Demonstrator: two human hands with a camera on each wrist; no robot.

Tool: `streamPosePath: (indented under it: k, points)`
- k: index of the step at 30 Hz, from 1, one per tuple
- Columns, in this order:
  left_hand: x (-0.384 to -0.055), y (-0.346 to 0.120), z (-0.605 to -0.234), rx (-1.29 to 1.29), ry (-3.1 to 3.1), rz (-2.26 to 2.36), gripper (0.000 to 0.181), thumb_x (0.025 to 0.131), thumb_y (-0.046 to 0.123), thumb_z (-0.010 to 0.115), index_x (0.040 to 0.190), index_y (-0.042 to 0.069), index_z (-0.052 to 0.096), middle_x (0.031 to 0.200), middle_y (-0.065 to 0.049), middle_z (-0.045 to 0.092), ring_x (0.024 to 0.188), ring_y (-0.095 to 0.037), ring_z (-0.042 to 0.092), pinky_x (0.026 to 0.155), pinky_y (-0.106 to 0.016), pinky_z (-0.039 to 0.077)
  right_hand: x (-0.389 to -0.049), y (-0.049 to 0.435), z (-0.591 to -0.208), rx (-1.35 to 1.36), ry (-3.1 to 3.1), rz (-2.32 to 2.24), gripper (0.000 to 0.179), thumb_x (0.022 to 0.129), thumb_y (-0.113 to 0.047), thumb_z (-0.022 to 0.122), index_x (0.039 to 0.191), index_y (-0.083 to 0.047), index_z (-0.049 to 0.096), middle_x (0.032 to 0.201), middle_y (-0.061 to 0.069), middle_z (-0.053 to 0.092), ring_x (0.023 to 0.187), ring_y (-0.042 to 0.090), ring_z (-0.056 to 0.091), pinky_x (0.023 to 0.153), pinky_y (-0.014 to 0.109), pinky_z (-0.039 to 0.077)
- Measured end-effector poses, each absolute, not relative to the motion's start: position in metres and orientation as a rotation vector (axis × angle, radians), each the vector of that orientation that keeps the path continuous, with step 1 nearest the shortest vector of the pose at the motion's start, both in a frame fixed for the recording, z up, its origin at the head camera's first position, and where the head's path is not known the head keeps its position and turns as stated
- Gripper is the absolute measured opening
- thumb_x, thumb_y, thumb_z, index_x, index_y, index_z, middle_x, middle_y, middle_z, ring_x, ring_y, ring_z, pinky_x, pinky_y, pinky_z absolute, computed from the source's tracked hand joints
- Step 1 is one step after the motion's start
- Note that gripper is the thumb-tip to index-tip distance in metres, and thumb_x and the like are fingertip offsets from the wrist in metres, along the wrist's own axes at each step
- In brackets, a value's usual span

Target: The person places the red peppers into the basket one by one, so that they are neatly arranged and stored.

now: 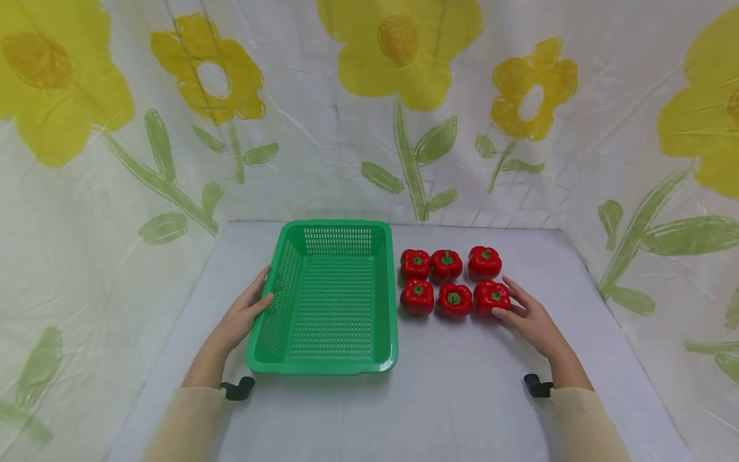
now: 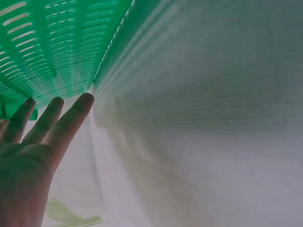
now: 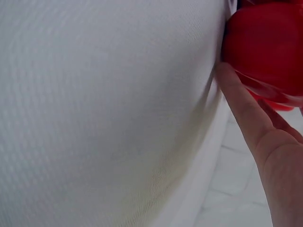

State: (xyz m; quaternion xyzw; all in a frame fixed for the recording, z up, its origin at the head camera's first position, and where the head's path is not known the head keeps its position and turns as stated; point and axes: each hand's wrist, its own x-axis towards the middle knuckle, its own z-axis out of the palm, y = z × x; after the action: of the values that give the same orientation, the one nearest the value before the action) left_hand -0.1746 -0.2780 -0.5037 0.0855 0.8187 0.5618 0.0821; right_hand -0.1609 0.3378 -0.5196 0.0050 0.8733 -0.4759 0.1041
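At the left long side of the green plastic basket point(image 1: 323, 367), my left hand point(image 1: 239, 319) lies with its thumb at the rim. In the left wrist view its fingers point(image 2: 71, 125) stretch straight along the slotted outer wall point(image 2: 57, 42). My right hand point(image 1: 534, 326) is at the front-right red bell pepper point(image 1: 489, 296), thumb over its near side and the other fingers at its far right side. A finger point(image 3: 246, 106) reaches fairly straight beside the lower part of the glossy pepper point(image 3: 270, 45) in the right wrist view. The pepper stands stem up on the table.
Several more red bell peppers point(image 1: 446, 264) stand in two rows right of the basket. All rest on a pale cloth-covered table point(image 1: 456, 385). A white curtain point(image 1: 323, 160) printed with yellow flowers rises behind the table and along its sides.
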Motion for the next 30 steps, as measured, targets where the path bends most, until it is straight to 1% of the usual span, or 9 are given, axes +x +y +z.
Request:
streamPosePath:
  k: [4, 10, 12, 15, 18, 25, 30]
  points:
    - [-0.1743, -0.2771, -0.5053, 0.254, 2.435, 1.703, 0.066, 0.108, 0.031, 0.047, 0.163, 0.028, 0.012, 0.17, -0.001, 0.006, 0.157, -0.034, 0.002, 0.122, -0.066, 0.008, -0.1607, 0.3388, -0.5209, -0.004, 2.584, -1.396, 0.089, 0.093, -0.05, 0.069, 0.163, -0.027, 0.018, 0.165, 0.022, 0.023, 0.143, 0.055, 0.033, 0.099, 0.053, 0.054]
    - [-0.174, -0.2737, -0.5075, 0.234, 2.436, 1.742, 0.065, 0.108, 0.031, 0.046, 0.163, 0.029, 0.013, 0.17, -0.005, 0.011, 0.156, -0.039, 0.01, 0.119, -0.069, 0.015, -0.1599, 0.3389, -0.5209, 0.001, 2.567, -1.431, 0.089, 0.093, -0.048, 0.069, 0.163, -0.026, 0.019, 0.165, 0.022, 0.022, 0.142, 0.056, 0.033, 0.095, 0.046, 0.057]
    - [-0.1741, -0.2741, -0.5085, 0.234, 2.436, 1.751, 0.064, 0.108, 0.03, 0.046, 0.163, 0.028, 0.014, 0.17, -0.004, 0.012, 0.156, -0.038, 0.01, 0.12, -0.068, 0.015, -0.16, 0.3379, -0.521, 0.006, 2.571, -1.437, 0.089, 0.093, -0.048, 0.07, 0.163, -0.025, 0.02, 0.165, 0.021, 0.023, 0.142, 0.056, 0.033, 0.096, 0.046, 0.057]
    - [-0.1734, -0.2754, -0.5092, 0.237, 2.428, 1.761, 0.062, 0.108, 0.029, 0.045, 0.163, 0.028, 0.017, 0.17, -0.001, 0.011, 0.157, -0.033, 0.007, 0.122, -0.065, 0.014, -0.16, 0.3361, -0.5205, 0.023, 2.588, -1.423, 0.089, 0.092, -0.05, 0.07, 0.162, -0.024, 0.022, 0.165, 0.021, 0.024, 0.142, 0.055, 0.035, 0.099, 0.05, 0.054]
    - [-0.1726, -0.2755, -0.5095, 0.226, 2.432, 1.758, 0.061, 0.109, 0.029, 0.045, 0.163, 0.028, 0.018, 0.17, -0.001, 0.011, 0.157, -0.032, 0.006, 0.122, -0.065, 0.012, -0.1586, 0.3357, -0.5195, 0.047, 2.598, -1.418, 0.09, 0.091, -0.052, 0.07, 0.162, -0.024, 0.022, 0.164, 0.021, 0.025, 0.142, 0.054, 0.034, 0.1, 0.052, 0.053]
    - [-0.1721, -0.2748, -0.5081, 0.213, 2.435, 1.736, 0.06, 0.108, 0.031, 0.044, 0.162, 0.031, 0.018, 0.17, 0.001, 0.012, 0.157, -0.032, 0.006, 0.122, -0.065, 0.013, -0.1551, 0.3382, -0.5163, 0.102, 2.557, -1.488, 0.092, 0.09, -0.049, 0.073, 0.163, -0.026, 0.021, 0.165, 0.021, 0.022, 0.143, 0.055, 0.031, 0.093, 0.044, 0.059]
    - [-0.1726, -0.2744, -0.5061, 0.229, 2.43, 1.726, 0.06, 0.109, 0.03, 0.044, 0.163, 0.03, 0.017, 0.17, 0.0, 0.01, 0.157, -0.033, 0.005, 0.122, -0.065, 0.012, -0.1549, 0.3404, -0.5147, 0.101, 2.545, -1.515, 0.092, 0.091, -0.046, 0.073, 0.163, -0.028, 0.02, 0.165, 0.021, 0.022, 0.143, 0.054, 0.031, 0.091, 0.041, 0.06]
